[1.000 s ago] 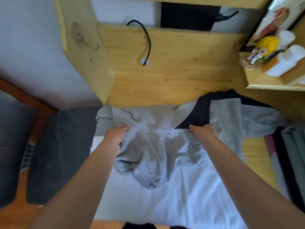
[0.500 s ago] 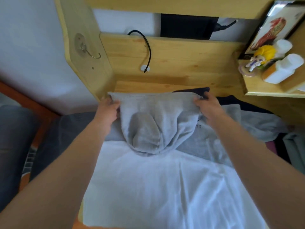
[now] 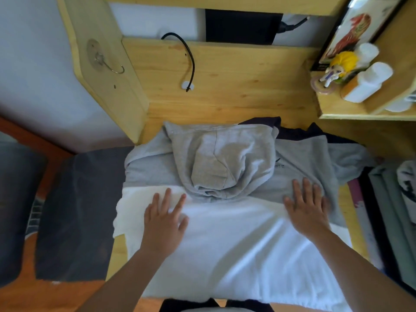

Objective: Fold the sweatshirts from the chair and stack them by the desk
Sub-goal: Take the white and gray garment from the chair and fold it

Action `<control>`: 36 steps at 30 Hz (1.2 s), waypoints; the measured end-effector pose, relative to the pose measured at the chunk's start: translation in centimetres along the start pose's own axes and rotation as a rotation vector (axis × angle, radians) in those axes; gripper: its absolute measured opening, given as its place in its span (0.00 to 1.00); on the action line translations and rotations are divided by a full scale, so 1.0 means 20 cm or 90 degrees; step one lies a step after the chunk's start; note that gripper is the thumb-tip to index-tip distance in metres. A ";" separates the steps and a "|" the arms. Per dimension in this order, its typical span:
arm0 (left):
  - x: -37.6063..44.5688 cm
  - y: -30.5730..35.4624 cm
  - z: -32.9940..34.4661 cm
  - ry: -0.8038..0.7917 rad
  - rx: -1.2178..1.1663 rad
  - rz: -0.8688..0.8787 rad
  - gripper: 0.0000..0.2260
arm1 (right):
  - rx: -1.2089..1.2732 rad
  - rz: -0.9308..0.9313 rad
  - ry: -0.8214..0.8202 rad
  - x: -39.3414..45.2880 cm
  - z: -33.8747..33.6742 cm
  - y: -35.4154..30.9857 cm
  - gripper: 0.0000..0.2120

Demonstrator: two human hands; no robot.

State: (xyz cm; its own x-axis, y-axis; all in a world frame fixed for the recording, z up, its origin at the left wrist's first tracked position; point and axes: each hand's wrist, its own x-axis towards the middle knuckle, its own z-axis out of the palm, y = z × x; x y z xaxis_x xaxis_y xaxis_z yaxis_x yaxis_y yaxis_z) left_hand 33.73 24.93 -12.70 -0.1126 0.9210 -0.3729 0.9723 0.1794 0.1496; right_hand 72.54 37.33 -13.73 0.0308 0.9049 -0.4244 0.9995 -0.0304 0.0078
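While both hands lie flat with fingers spread, a grey and white hooded sweatshirt (image 3: 236, 239) is laid out on the wooden desk (image 3: 225, 86), its white lower body toward the person and its grey upper part toward the back panel. The left hand (image 3: 165, 219) presses on the white fabric near the garment's left edge, gripping nothing. The right hand (image 3: 307, 206) rests across the line where grey meets white, also gripping nothing. Between them the grey hood (image 3: 221, 161) is turned down over the chest, its rounded tip touching the white section. Dark navy fabric (image 3: 297, 131) shows behind the hood; whether it belongs to this sweatshirt or another garment is hard to tell. A grey sleeve (image 3: 351, 158) trails off to the right. A black cable (image 3: 191, 61) hangs down the back panel, and a metal hook (image 3: 108, 64) sticks out of the left side panel. On the shelf (image 3: 360, 114) at right stand a yellow-haired figurine (image 3: 337, 66) and white bottles (image 3: 367, 82). A dark grey cloth (image 3: 76, 212) hangs left of the desk.
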 end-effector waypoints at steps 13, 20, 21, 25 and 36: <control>0.30 -0.25 -0.18 0.150 0.053 0.032 0.28 | 0.134 -0.365 0.192 -0.05 -0.32 -0.63 0.31; 0.74 -0.37 -0.34 0.051 0.117 0.016 0.27 | 0.181 -0.429 0.338 0.03 -0.32 -0.57 0.11; 0.77 -0.32 -0.36 0.040 0.070 -0.081 0.27 | 0.202 -0.443 0.379 -0.02 -0.36 -0.54 0.10; 0.68 0.01 -0.44 0.174 -0.088 -0.168 0.15 | 0.170 -0.544 0.377 -0.19 -0.34 -0.38 0.09; 0.53 0.40 -0.27 0.057 -0.753 -0.367 0.08 | 0.645 0.220 0.042 0.04 -0.34 -0.46 0.17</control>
State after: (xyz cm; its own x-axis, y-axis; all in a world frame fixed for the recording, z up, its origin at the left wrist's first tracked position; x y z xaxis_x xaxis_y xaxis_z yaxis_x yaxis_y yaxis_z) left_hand 39.17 37.92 -10.50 -0.5048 0.6229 -0.5977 0.0218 0.7013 0.7125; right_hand 63.36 41.13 -7.98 0.3416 0.8004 -0.4926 0.4674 -0.5994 -0.6498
